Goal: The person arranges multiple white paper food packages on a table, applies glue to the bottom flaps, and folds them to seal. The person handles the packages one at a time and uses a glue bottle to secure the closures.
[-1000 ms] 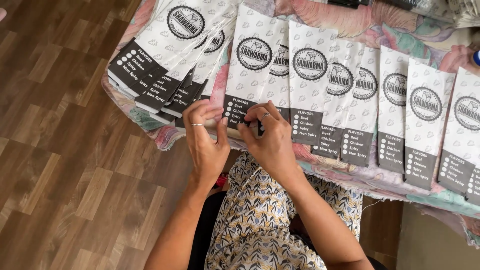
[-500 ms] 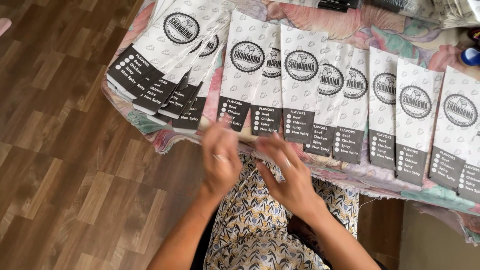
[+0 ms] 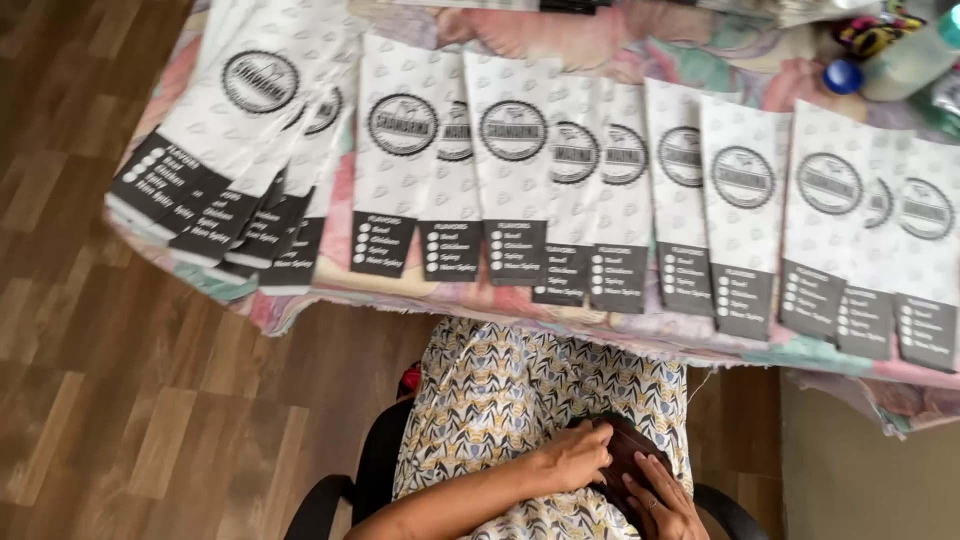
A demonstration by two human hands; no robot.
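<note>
In the lap, below the surface (image 3: 640,345), the fingers of the left hand (image 3: 575,455) and right hand (image 3: 660,495) curl around a dark object (image 3: 625,450), perhaps a pouch. Held loosely, it could slip floorward. Both wrists bend inward, away from the paper bags (image 3: 515,180).

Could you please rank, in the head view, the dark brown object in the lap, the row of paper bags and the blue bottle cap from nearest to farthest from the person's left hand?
1. Dark brown object: touching the left hand, in the lap.
2. Row of paper bags: laid along the table, straight ahead.
3. Blue bottle cap: far right corner of the table.
</note>
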